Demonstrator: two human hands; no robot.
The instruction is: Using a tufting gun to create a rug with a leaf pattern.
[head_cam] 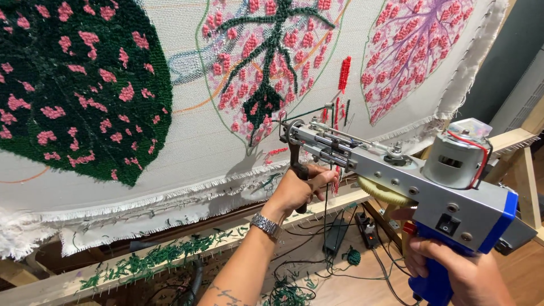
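Cloth (187, 141) behind tufting gun (396, 170) (needle tip hidden)

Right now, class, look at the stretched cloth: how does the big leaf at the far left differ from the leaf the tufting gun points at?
The left leaf is fully filled with dark green pile; the middle leaf has green only along its veins, with bare cloth showing between. The left leaf is cropped by the frame's edge; the middle leaf's lower tip is visible, near the tufting gun. Both carry pink tufted spots.
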